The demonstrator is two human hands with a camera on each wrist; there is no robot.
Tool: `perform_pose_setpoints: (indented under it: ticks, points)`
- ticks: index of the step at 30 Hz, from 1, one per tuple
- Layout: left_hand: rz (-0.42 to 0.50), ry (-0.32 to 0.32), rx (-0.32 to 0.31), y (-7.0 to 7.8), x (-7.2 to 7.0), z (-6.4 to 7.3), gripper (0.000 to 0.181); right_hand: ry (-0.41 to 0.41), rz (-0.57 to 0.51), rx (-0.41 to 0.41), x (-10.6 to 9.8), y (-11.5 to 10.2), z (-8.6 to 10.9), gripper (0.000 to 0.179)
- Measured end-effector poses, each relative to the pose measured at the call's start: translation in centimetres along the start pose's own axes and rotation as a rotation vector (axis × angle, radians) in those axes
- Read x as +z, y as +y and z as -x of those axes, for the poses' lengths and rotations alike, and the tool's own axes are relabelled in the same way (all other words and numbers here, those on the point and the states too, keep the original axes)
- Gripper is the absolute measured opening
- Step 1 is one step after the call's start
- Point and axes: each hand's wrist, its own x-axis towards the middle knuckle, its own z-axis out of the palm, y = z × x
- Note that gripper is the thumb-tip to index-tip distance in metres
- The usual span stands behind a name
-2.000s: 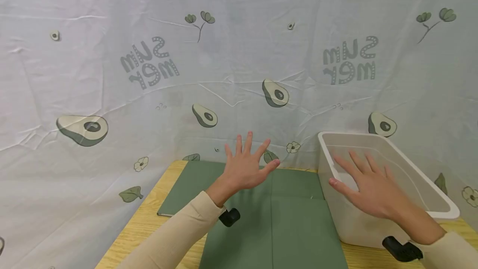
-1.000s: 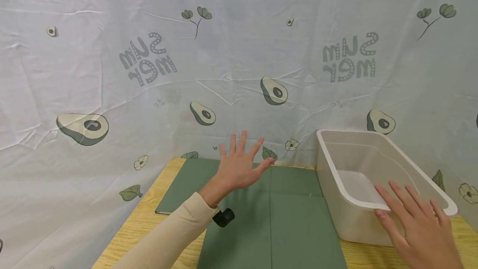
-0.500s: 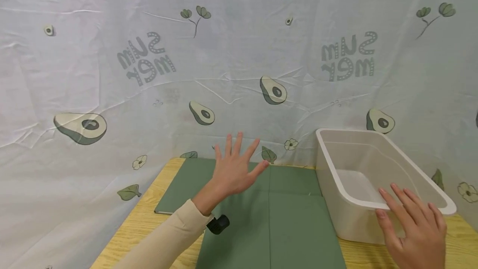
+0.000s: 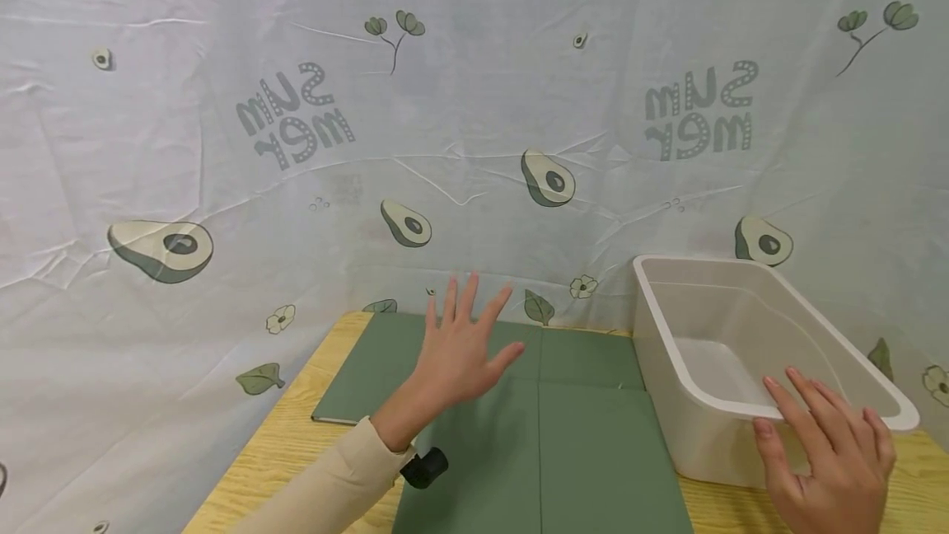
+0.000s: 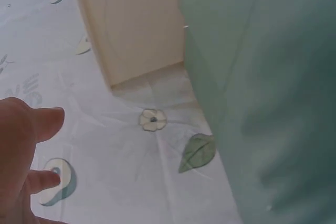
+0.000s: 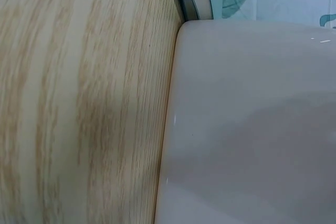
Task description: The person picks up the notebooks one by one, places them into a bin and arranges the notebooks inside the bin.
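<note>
My left hand (image 4: 455, 357) hovers with fingers spread over dark green boards (image 4: 593, 452) lying on the table, and it holds nothing. Part of that hand, with the thumb (image 5: 48, 123), shows at the left of the left wrist view. At the right, my right hand (image 4: 834, 460) is at the near rim of a deep off-white plastic bin (image 4: 660, 320). Its fingers reach over the rim, loosely bent, with the thumb on the near side; whether they touch it I cannot tell. The bin's smooth wall (image 6: 252, 119) fills much of the right wrist view, where no hand shows.
The wood-grain table (image 4: 259, 468) shows at the left and beneath the bin. Behind it hangs a pale curtain (image 4: 460, 122) printed with avocados, leaves and flowers. A black wrist camera (image 4: 425, 468) sits under the left cuff.
My right hand has come from above the bin down and back to its near rim, its fingers less spread. My left hand has shifted slightly left and lower. The bin and boards stay put.
</note>
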Motion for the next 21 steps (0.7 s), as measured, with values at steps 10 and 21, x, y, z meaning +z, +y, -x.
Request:
perform_pose_setpoints:
  ticks: [10,21]
  points:
    - [0.081,-0.111,-0.072,-2.9,3.2,3.6,0.072,0.032,-0.015,-0.002,0.2,-0.5,-0.1,0.056]
    - [0.116,-0.224,-0.149,-5.7,6.0,7.1,0.072,0.043,-0.016,0.005,0.2,-0.5,-0.1,0.056]
